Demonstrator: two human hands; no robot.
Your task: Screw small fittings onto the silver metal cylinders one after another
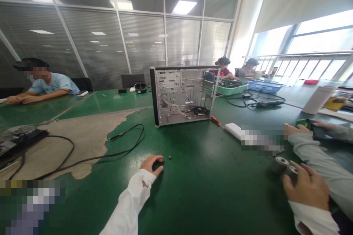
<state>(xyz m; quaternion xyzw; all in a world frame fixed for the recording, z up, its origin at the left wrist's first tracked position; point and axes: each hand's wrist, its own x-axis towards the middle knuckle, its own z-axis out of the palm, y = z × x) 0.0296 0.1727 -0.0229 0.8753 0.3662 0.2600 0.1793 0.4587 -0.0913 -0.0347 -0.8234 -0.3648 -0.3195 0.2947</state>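
My left hand [151, 164] rests on the green table, thumb and fingers apart and nothing between them. Just right of its fingertips lies a tiny metal piece [170, 157], too small to name. At the right, my right hand [309, 187] curls round a silver metal cylinder [292, 170], partly hidden by the fingers. A second silver cylinder [280, 164], with a hole in its top, stands beside it. Beyond both hands, an open computer case [183, 95] stands upright, with cables and a black fan [200, 110] inside.
A co-worker's sleeve [317, 158] and hands are close to my right hand. An orange screwdriver [215, 120] and a white box [233, 130] lie right of the case. A black cable [110, 156] crosses the left side. Green basket [231, 89] and blue basket [264, 86] stand behind.
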